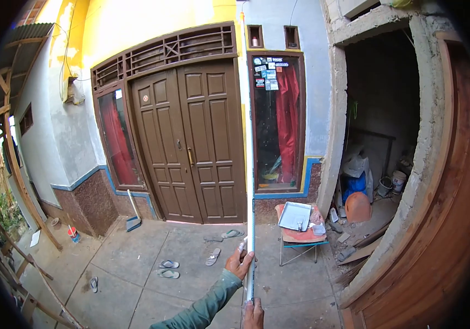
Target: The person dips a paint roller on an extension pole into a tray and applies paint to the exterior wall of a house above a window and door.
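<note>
A long, thin white pipe (251,214) with blue print stands nearly upright in front of me and runs up to the top of the view. My left hand (238,264), in a green sleeve, is wrapped around its lower part. Below that, at the bottom edge, my right hand (253,316) grips the same pipe near its lower end. Something whitish shows by my left fingers, too small to make out. The pipe's top reaches the yellow upper wall (158,22), and whatever is fixed there cannot be told.
Behind the pipe are brown double doors (188,142) and a window with red curtains (285,120). A paint tray (295,215) rests on a stool (303,237) at right. Several sandals (168,273) and a dustpan (133,223) are on the concrete floor. A dark doorway (380,109) opens farther right.
</note>
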The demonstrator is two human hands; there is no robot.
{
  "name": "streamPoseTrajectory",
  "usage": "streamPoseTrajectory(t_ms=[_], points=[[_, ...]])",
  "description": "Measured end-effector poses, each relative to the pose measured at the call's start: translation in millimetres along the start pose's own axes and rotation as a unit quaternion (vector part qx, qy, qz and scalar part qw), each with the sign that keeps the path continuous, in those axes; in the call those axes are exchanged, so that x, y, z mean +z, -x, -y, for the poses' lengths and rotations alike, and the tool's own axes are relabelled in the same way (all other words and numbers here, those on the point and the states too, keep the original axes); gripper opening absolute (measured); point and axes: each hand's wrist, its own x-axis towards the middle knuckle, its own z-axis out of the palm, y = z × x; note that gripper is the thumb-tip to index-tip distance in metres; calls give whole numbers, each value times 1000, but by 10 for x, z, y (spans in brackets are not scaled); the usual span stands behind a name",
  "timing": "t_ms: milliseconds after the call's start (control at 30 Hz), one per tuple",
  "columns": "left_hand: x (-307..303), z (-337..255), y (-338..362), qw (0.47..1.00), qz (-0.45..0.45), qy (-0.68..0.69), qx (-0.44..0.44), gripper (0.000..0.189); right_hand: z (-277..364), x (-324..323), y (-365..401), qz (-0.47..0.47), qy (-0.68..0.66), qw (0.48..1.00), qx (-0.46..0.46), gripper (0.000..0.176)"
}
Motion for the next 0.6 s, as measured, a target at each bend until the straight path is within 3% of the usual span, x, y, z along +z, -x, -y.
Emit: streamPoseTrajectory(t_ms=[67, 133, 200, 233, 300, 600], points=[[-27, -108, -1, 999, -26, -24, 19, 41, -13, 105, -104, -27, -80, 995, 47, 42], [-60, -152, -26, 999, -32, -38, 22, 42, 468, 10, -327, -41, -46, 998, 29, 40], [-78, -263, -41, 996, -39, -69, 25, 48, 688, -66, -509, 28, -80, 996, 1, 23], [-85, -230, -70, 996, -41, -67, 28, 48, 779, -83, -593, 28, -78, 997, -2, 23], [-104, -170, -159, 996, -26, -63, 53, 49, 944, -103, -741, 74, -178, 974, 116, 23], [-246, -572, -392, 992, -22, -63, 112, 52, 1552, -184, -1418, 104, -246, 957, 113, 28]])
